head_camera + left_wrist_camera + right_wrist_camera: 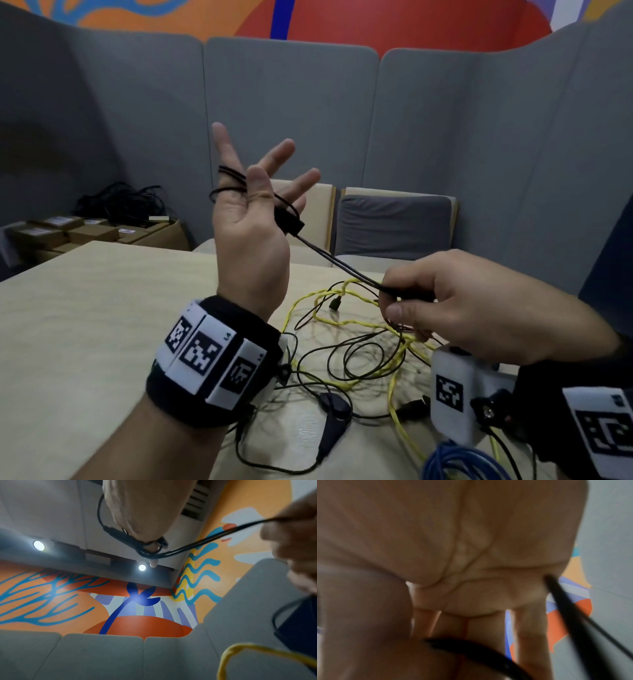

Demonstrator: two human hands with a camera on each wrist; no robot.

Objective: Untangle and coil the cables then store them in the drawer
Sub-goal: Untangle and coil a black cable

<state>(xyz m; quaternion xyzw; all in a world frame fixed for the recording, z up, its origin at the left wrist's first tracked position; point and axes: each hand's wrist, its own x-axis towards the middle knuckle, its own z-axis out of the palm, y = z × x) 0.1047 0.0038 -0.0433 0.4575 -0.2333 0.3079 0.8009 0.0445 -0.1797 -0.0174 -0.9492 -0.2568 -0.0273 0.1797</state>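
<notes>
Left hand (250, 219) raised, fingers spread, black cable (325, 255) looped around them; right hand (455, 308) pinches its lower strands.

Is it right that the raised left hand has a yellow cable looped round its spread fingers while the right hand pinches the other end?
No: the cable looped round the left hand is black, as the head view shows. The right hand does pinch its other end.
</notes>
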